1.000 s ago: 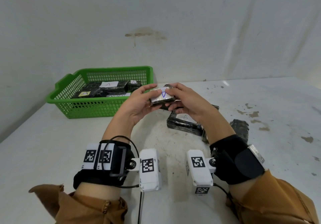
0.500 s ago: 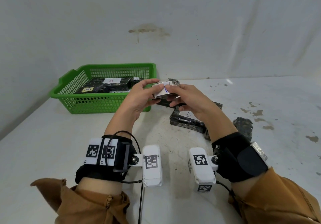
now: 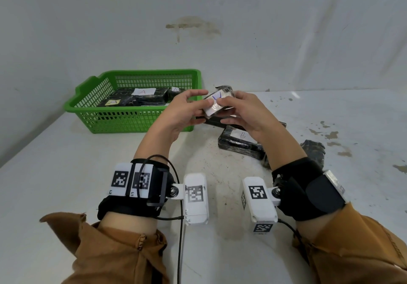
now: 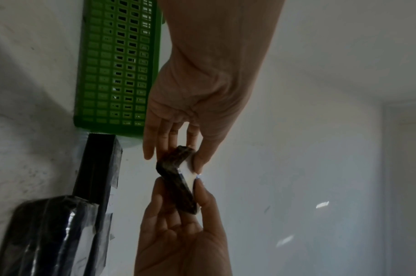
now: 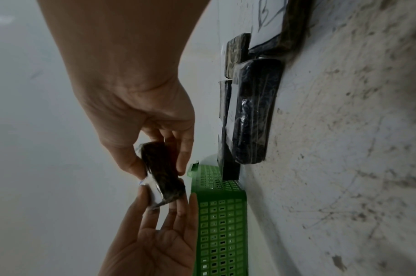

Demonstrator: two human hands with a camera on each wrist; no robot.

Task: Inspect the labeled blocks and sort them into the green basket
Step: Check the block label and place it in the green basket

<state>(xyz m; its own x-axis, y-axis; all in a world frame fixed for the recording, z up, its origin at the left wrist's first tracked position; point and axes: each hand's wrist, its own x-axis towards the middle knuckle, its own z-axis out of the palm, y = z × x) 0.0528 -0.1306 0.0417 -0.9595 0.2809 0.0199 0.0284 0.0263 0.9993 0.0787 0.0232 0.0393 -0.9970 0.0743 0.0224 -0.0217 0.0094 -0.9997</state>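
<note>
— Block point(image 3: 217, 105) with the white label: where is it held?

— It is held in the air between both hands, above the surface point(image 3: 66, 173) and just right of the green basket point(image 3: 132, 120). A blue mark is seen on its label, turned up toward the head camera.

— How is it gripped?

— It is pinched by the left hand point(image 3: 176, 116), thumb on the labeled face and fingers point(image 4: 169, 134) underneath. The other end is clamped by the right hand point(image 3: 244, 116) in the same way, thumb on top, fingers curled below. In the left wrist view the dark wrapped side of the block is seen edge-on.

— What is seen in the basket?

— Several dark wrapped blocks are laid inside; a white label marked A point(image 3: 144, 91) and a yellow label point(image 3: 112, 102) are visible on them.

— And on the surface?

— More dark wrapped blocks are left below the right hand, one with a label marked B point(image 3: 242, 135). Another dark wrapped block point(image 3: 313, 149) is lying beside the right forearm. Brown stains point(image 3: 330, 134) are scattered on the surface to the right.
</note>
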